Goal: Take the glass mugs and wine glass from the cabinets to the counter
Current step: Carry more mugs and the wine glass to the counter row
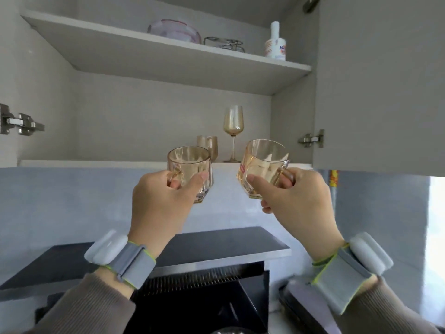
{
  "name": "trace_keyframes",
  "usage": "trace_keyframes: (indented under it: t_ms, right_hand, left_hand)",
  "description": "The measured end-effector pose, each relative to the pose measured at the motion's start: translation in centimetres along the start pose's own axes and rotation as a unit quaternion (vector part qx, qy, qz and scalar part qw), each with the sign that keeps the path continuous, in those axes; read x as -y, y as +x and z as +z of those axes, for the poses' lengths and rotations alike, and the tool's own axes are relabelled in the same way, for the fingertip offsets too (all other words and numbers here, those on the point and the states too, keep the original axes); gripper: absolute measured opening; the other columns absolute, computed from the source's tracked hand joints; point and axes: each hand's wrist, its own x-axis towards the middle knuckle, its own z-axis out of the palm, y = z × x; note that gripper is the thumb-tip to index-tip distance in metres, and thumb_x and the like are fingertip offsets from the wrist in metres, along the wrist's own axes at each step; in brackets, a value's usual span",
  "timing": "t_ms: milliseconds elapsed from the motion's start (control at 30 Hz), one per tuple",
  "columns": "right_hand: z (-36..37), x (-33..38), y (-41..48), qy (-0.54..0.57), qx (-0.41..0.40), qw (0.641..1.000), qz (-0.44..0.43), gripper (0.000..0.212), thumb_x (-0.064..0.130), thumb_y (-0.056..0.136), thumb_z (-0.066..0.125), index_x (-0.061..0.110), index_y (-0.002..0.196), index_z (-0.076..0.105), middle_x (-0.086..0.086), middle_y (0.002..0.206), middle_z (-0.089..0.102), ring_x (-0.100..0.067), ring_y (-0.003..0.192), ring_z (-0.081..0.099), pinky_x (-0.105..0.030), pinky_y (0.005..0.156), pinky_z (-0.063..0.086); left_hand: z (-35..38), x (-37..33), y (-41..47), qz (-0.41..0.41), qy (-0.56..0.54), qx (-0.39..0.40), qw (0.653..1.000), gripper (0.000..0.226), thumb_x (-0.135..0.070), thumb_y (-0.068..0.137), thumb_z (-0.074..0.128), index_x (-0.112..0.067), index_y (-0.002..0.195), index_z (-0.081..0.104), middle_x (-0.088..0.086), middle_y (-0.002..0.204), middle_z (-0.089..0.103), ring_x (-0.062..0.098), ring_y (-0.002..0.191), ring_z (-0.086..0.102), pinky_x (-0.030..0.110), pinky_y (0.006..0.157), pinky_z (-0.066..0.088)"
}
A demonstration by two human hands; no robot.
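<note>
My left hand (161,203) grips an amber glass mug (190,169) by its handle, held upright in front of the cabinet's lower shelf (84,163). An identical glass mug (263,165), tilted slightly left, is held in my right hand (296,203), fingers through the handle. Both mugs are in the air, just outside the open cabinet. On the lower shelf behind them stands an amber wine glass (233,124), upright near the right wall. Another amber glass mug (208,144) sits on the shelf to its left, partly hidden behind the left mug.
The upper shelf (168,59) carries a pink glass bowl (174,31), a wire rack (224,44) and a white bottle (275,43). The open cabinet door (380,88) hangs at the right. A black range hood (192,261) juts out below my wrists.
</note>
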Motion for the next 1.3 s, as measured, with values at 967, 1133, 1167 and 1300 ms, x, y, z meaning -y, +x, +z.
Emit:
trace_keyframes:
  t_ms: [967,1133,1167,1300]
  right_hand:
    - [-38.8,6.7,-26.5,-0.311,-0.330,0.888,0.077,0.060,0.056,0.065,0.080,0.020,0.055,0.033,-0.009,0.054,0.044,-0.046,0.070,0.072,-0.060,0.060,0.058]
    - [-47.3,10.2,-33.8,-0.378,-0.381,0.837,0.106,0.062,0.060,0.063,0.078,0.017,0.054,0.035,-0.018,0.052,0.050,-0.042,0.067,0.074,-0.059,0.058,0.057]
    - [-47.8,10.5,-34.4,-0.390,-0.376,0.833,0.110,0.063,0.061,0.063,0.077,0.013,0.055,0.037,-0.019,0.052,0.054,-0.042,0.066,0.074,-0.059,0.058,0.058]
    - [-53.7,13.8,-40.6,-0.433,-0.410,0.790,0.142,0.064,0.062,0.066,0.076,0.007,0.059,0.045,-0.024,0.063,0.067,-0.038,0.065,0.075,-0.056,0.061,0.060]
  left_hand:
    - [4.9,-32.4,-25.5,-0.014,-0.395,0.358,0.846,0.061,-0.044,0.077,0.085,-0.009,0.053,0.041,0.037,0.063,0.060,0.033,0.051,0.053,0.023,0.076,0.048]
    - [3.3,-41.4,-32.5,0.017,-0.436,0.412,0.800,0.065,-0.045,0.076,0.085,-0.014,0.046,0.036,0.028,0.052,0.054,0.050,0.061,0.064,0.047,0.097,0.054]
    - [3.3,-41.9,-33.1,0.019,-0.440,0.413,0.797,0.066,-0.044,0.077,0.085,-0.015,0.046,0.035,0.027,0.051,0.053,0.050,0.060,0.064,0.047,0.093,0.056]
    - [2.0,-49.0,-39.1,0.028,-0.485,0.430,0.761,0.061,-0.044,0.076,0.085,-0.015,0.048,0.039,0.026,0.053,0.059,0.043,0.058,0.068,0.039,0.066,0.057]
